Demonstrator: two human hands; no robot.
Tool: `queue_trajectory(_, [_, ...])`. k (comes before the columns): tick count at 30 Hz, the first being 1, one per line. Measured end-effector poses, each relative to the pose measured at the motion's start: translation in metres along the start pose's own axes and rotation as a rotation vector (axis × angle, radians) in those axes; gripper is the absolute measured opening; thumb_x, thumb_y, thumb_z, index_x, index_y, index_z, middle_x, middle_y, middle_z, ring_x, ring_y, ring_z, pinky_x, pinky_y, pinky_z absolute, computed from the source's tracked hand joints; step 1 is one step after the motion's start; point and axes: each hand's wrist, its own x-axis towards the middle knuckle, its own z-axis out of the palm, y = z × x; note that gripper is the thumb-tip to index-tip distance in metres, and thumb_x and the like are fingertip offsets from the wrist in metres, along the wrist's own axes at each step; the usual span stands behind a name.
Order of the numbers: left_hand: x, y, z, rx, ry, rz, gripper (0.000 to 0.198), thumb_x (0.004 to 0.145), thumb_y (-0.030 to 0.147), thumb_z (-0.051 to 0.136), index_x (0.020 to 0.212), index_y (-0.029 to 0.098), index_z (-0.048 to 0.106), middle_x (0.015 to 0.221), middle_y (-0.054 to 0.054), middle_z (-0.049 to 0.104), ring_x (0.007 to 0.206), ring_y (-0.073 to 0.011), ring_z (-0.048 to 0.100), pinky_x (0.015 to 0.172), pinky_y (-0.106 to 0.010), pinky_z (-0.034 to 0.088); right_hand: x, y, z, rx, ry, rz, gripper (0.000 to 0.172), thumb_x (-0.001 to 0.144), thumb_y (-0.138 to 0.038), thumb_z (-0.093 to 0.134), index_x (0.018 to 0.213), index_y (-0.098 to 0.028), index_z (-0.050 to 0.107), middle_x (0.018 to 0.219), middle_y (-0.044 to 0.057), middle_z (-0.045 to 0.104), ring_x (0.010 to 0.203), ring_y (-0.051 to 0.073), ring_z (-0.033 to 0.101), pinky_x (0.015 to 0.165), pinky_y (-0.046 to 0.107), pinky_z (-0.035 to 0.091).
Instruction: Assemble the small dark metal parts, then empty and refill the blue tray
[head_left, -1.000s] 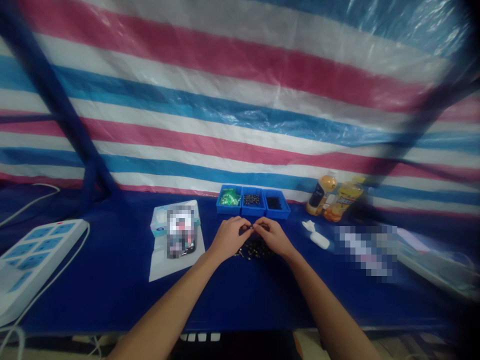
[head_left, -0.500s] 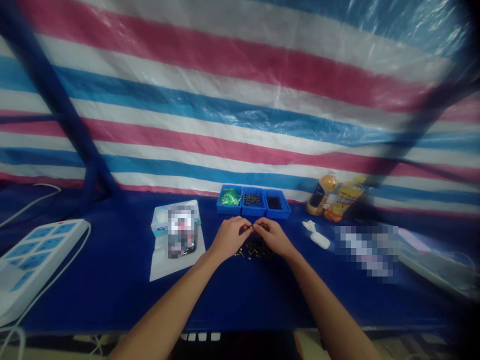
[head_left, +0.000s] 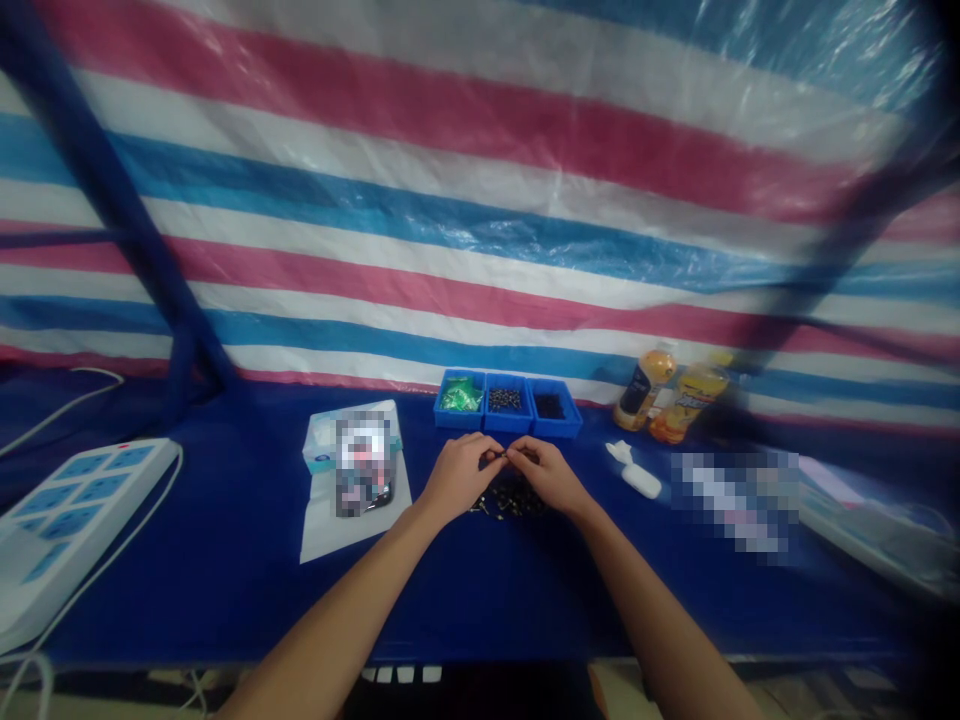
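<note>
My left hand (head_left: 456,475) and my right hand (head_left: 545,472) meet fingertip to fingertip above a small heap of dark little parts (head_left: 507,497) on the blue table (head_left: 225,560). Both hands are closed in a pinch on one tiny dark piece between them; it is too small to name. Behind the hands stand three blue bins in a row: the left bin (head_left: 459,397) holds green pieces, the middle bin (head_left: 505,400) dark and light beads, the right bin (head_left: 552,405) black pieces.
A white power strip (head_left: 64,520) with its cord lies at the left. A white sheet with a blurred object (head_left: 358,470) lies left of the hands. A small white item (head_left: 634,474), two orange drink bottles (head_left: 675,398) and a blurred packet (head_left: 731,495) are at the right. A striped tarpaulin (head_left: 480,200) closes the back.
</note>
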Motion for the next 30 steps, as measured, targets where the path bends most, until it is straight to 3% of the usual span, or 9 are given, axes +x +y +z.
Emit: queue_trajectory(30, [0.0003, -0.0053, 0.0031, -0.061, 0.004, 0.019, 0.009, 0.084, 0.028, 0.064, 0.091, 0.023, 0.067, 0.083, 0.001, 0.064, 0.078, -0.0151, 0.058, 0.07, -0.025, 0.04, 0.0004, 0.0024, 0.0003, -0.023, 0.008, -0.003, 0.026, 0.09, -0.04, 0.053, 0.089, -0.017, 0.066, 0.084, 0.003, 0.068, 0.078, 0.017, 0.061, 0.071, 0.027, 0.046])
